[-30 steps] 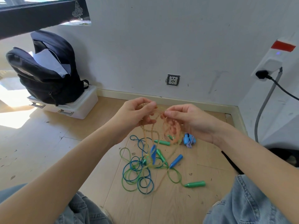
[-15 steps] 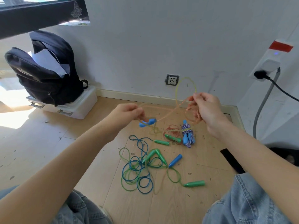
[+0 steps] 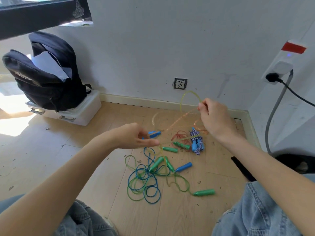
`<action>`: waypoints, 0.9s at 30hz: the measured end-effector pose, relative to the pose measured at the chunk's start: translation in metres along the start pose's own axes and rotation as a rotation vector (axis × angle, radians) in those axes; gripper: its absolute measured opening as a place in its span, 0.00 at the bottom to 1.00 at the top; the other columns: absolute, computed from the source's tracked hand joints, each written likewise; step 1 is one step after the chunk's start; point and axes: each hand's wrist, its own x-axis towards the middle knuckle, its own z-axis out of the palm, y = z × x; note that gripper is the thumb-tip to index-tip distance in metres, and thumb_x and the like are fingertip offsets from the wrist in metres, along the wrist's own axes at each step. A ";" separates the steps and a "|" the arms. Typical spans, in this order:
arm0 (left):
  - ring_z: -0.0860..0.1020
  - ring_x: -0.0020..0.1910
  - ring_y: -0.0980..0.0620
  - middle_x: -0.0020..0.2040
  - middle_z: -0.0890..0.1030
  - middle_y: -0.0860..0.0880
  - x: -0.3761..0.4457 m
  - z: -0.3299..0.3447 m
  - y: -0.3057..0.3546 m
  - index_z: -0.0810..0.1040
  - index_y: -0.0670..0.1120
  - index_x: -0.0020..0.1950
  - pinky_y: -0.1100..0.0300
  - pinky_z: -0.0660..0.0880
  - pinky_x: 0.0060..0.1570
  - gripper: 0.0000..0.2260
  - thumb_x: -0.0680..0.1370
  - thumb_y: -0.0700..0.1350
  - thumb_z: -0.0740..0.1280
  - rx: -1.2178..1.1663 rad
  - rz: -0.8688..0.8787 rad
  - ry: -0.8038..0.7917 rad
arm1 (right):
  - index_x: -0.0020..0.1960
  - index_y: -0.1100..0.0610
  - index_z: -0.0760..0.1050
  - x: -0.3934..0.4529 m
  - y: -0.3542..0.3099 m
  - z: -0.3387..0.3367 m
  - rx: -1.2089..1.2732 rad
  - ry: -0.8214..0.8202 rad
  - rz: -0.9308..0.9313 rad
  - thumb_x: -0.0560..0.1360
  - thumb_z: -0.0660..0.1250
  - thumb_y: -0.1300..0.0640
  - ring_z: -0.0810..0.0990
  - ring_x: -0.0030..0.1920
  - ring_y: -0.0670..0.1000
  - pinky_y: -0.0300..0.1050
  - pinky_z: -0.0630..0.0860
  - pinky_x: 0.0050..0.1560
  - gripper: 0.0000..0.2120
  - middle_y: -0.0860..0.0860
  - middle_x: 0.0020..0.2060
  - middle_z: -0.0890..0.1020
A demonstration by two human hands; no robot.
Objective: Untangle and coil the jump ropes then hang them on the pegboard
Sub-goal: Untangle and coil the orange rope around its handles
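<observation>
Right hand pinches the rope up at 1 o'clock, left hand pinching it lower (probably tensioning it to expose tangles).

Both bare forearms are extended forward from the lower corners. The left hand is held lower, near centre, thumb stretched out and fingers curled around a thin cord. The right hand is raised higher and farther right, fingertips pinched together at its top, wrist bent downward.
</observation>
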 end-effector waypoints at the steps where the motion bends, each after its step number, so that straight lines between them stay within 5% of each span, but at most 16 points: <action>1: 0.68 0.29 0.54 0.31 0.70 0.51 0.001 0.000 -0.001 0.80 0.53 0.38 0.62 0.63 0.31 0.14 0.72 0.62 0.65 0.009 -0.012 0.050 | 0.44 0.64 0.73 0.001 0.000 -0.001 0.039 -0.027 0.020 0.80 0.55 0.59 0.69 0.29 0.51 0.47 0.66 0.34 0.12 0.50 0.28 0.71; 3: 0.67 0.29 0.53 0.31 0.72 0.53 0.001 -0.002 -0.004 0.82 0.50 0.38 0.64 0.64 0.28 0.14 0.75 0.57 0.64 -0.095 -0.017 0.211 | 0.43 0.60 0.71 0.001 0.000 -0.003 0.156 -0.090 0.084 0.80 0.55 0.61 0.71 0.27 0.51 0.51 0.74 0.31 0.09 0.53 0.31 0.73; 5: 0.72 0.32 0.52 0.38 0.75 0.58 -0.001 -0.006 -0.006 0.81 0.49 0.36 0.67 0.66 0.26 0.15 0.78 0.53 0.62 -0.260 -0.010 0.293 | 0.41 0.58 0.69 0.002 0.000 -0.004 0.370 -0.136 0.207 0.80 0.53 0.63 0.73 0.21 0.47 0.42 0.73 0.23 0.11 0.54 0.33 0.75; 9: 0.78 0.33 0.57 0.51 0.82 0.53 -0.009 -0.009 -0.001 0.73 0.48 0.36 0.70 0.63 0.24 0.16 0.81 0.52 0.56 -0.740 0.036 -0.036 | 0.42 0.59 0.69 0.001 0.000 -0.003 0.654 -0.238 0.444 0.79 0.53 0.67 0.74 0.24 0.47 0.37 0.72 0.22 0.11 0.54 0.33 0.74; 11: 0.73 0.28 0.57 0.51 0.83 0.48 -0.010 -0.005 0.004 0.69 0.48 0.38 0.69 0.62 0.24 0.14 0.81 0.53 0.55 -0.787 0.053 -0.177 | 0.43 0.59 0.70 0.002 0.001 -0.003 0.813 -0.269 0.524 0.77 0.52 0.69 0.73 0.28 0.49 0.38 0.73 0.24 0.11 0.54 0.32 0.74; 14: 0.68 0.27 0.58 0.49 0.83 0.45 -0.007 0.001 0.005 0.71 0.48 0.41 0.69 0.63 0.25 0.10 0.79 0.52 0.60 -0.703 0.035 -0.130 | 0.42 0.60 0.71 0.006 0.002 -0.005 0.997 -0.235 0.614 0.76 0.50 0.71 0.70 0.29 0.49 0.39 0.72 0.26 0.13 0.53 0.29 0.71; 17: 0.75 0.34 0.56 0.45 0.83 0.48 -0.002 -0.001 -0.002 0.74 0.48 0.46 0.66 0.68 0.29 0.08 0.72 0.46 0.72 -0.690 0.010 0.029 | 0.40 0.59 0.70 0.007 0.007 -0.004 0.908 -0.187 0.644 0.74 0.49 0.72 0.66 0.27 0.48 0.39 0.66 0.26 0.14 0.52 0.28 0.68; 21: 0.79 0.37 0.58 0.41 0.84 0.53 0.003 0.000 -0.006 0.77 0.48 0.44 0.69 0.72 0.33 0.09 0.68 0.45 0.75 -0.638 -0.048 0.259 | 0.40 0.57 0.69 0.002 0.003 0.001 0.673 -0.250 0.543 0.75 0.50 0.70 0.64 0.27 0.46 0.34 0.61 0.23 0.14 0.51 0.32 0.70; 27: 0.76 0.29 0.62 0.34 0.84 0.54 0.004 0.001 0.003 0.76 0.46 0.43 0.69 0.72 0.29 0.11 0.73 0.54 0.68 -0.654 -0.059 0.420 | 0.50 0.54 0.74 -0.012 -0.012 0.006 0.558 -0.618 0.347 0.75 0.65 0.58 0.68 0.22 0.41 0.34 0.63 0.20 0.04 0.49 0.38 0.76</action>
